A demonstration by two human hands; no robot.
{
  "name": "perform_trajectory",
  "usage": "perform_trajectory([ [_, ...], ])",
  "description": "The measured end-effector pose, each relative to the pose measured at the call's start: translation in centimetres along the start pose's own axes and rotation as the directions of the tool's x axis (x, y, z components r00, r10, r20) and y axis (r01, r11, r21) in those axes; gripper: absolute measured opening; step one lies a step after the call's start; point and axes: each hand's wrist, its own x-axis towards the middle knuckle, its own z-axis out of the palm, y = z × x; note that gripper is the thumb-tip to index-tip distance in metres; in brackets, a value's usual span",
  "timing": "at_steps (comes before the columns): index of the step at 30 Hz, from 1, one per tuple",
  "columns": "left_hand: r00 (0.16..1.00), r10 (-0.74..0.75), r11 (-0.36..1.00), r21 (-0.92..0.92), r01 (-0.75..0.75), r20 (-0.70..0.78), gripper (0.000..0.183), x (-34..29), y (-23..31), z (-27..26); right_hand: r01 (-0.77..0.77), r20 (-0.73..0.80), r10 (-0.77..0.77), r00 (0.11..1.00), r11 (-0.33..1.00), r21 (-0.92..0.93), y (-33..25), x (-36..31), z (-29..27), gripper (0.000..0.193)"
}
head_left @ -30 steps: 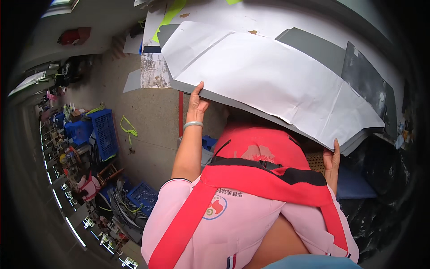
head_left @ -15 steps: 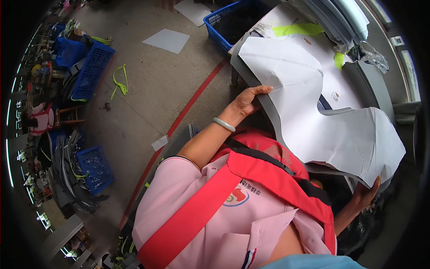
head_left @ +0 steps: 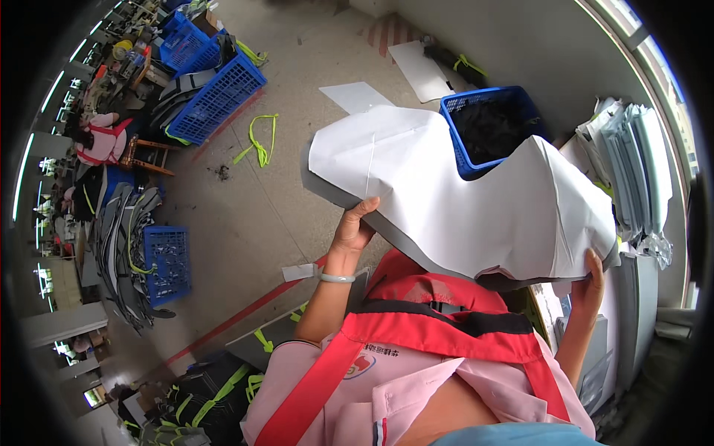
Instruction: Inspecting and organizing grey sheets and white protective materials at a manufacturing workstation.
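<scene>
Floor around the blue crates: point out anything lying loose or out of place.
Neon green straps lie loose on the concrete floor beside a blue crate, and white sheets lie scattered farther back. Dark debris sits near the straps.

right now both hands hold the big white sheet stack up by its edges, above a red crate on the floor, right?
Not quite: the head view shows the crate is blue, not red. The left hand and right hand do hold the big white sheet stack by its edges.

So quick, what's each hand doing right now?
Left hand: closed on the near edge of the big white-and-grey cut sheet.
Right hand: gripping the same sheet's far edge.
</scene>
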Motion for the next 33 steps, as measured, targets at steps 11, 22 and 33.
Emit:
perform_trajectory([
  [11, 0.788, 0.283, 0.905, -0.120, -0.409, -0.547, 0.046, 9.3, 16.4, -12.3, -0.099, 0.313, 0.194, 0.930, 0.950, -0.296, 5.8, 24.5, 35.8, 0.054],
  [22, 0.616, 0.377, 0.790, -0.107, -0.604, -0.692, 0.035, 27.9, 39.0, -18.8, -0.125, 0.561, 0.321, 0.763, 0.925, -0.358, 11.4, 40.6, 73.5, 0.037],
  [33, 0.710, 0.398, 0.841, -0.077, -0.535, -0.581, 0.038, 53.1, 64.8, -27.0, 0.009, 0.565, 0.271, 0.779, 0.897, -0.442, 12.2, 57.6, 102.4, 0.028],
])
